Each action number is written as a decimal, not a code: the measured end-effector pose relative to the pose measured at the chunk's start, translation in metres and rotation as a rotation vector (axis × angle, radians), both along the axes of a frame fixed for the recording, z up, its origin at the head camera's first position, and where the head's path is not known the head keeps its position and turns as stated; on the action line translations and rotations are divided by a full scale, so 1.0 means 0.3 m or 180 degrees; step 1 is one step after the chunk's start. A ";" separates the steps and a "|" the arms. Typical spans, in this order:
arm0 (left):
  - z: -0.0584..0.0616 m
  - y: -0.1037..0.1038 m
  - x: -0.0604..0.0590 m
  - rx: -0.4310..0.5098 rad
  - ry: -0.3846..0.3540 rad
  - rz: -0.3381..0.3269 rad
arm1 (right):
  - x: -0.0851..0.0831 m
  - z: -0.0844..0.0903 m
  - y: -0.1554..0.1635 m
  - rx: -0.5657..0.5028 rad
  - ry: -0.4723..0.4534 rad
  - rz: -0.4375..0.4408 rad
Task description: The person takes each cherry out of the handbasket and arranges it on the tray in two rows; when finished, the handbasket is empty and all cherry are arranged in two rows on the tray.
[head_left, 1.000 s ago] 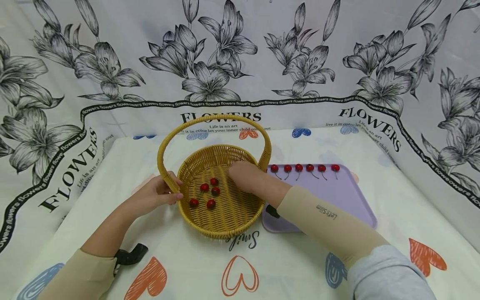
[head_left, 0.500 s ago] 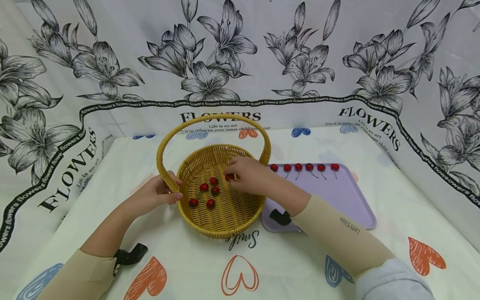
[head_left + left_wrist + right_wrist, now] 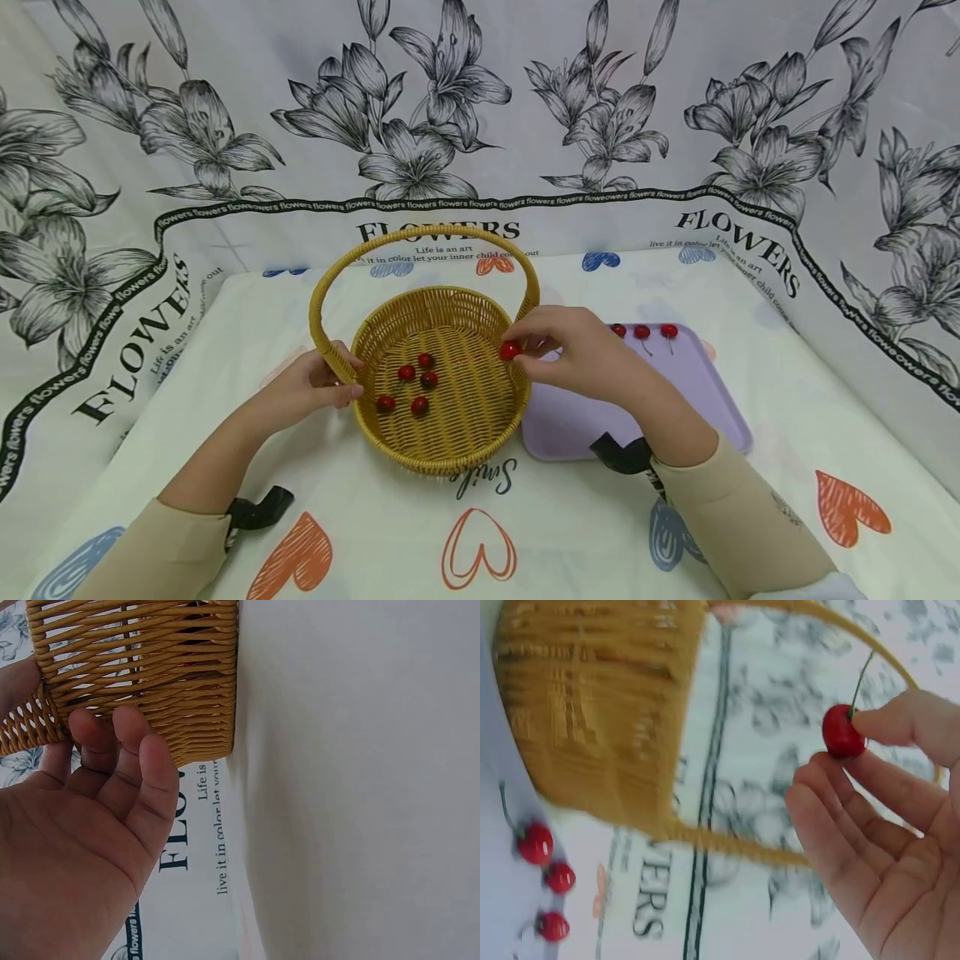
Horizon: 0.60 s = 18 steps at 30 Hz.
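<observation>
Work status, as judged: partway; at the 12 o'clock edge of the flat lilac tray (image 3: 566,417), small red stemmed cherries (image 3: 642,332) stand in a row, partly screened by the right hand (image 3: 573,346); that hand pinches one glossy red, green-stemmed cherry (image 3: 511,350) between thumb and fingertips, above the 2 o'clock rim of the round golden-brown wicker basket (image 3: 465,417); five loose red cherries (image 3: 428,380) inside, toward 9 o'clock, are outside the row; the left hand (image 3: 318,383), fingers half curled, grips the arched wicker handle (image 3: 322,325) at 9 o'clock
</observation>
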<state>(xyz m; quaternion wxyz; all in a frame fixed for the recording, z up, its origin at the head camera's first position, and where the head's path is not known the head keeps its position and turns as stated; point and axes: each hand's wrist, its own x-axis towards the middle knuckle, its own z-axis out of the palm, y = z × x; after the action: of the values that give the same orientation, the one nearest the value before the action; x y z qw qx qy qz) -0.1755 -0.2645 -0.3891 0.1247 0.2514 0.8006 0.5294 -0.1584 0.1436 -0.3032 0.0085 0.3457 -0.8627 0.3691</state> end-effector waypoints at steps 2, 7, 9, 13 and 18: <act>0.001 0.000 -0.001 0.0000 -0.0001 -0.0001 | -0.004 0.007 0.041 -0.0031 -0.0079 -0.0065; 0.002 0.002 -0.002 0.0002 0.0002 -0.0014 | -0.043 0.008 0.133 0.0067 -0.0360 -0.0423; 0.002 0.003 -0.001 0.0011 0.0012 -0.0025 | -0.068 -0.004 0.162 0.0147 -0.0469 -0.0573; 0.001 0.001 0.001 0.0025 0.0010 -0.0027 | -0.122 -0.054 0.198 0.0383 -0.0661 -0.0747; -0.002 -0.001 0.000 0.0038 0.0003 -0.0027 | -0.185 -0.144 0.202 0.0738 -0.0825 -0.0838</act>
<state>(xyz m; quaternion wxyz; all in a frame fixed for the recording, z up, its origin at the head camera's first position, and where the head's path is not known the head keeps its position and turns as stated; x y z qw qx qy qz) -0.1755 -0.2649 -0.3899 0.1251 0.2559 0.7965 0.5334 -0.2140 0.2042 -0.3464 -0.0941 0.1784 -0.9309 0.3044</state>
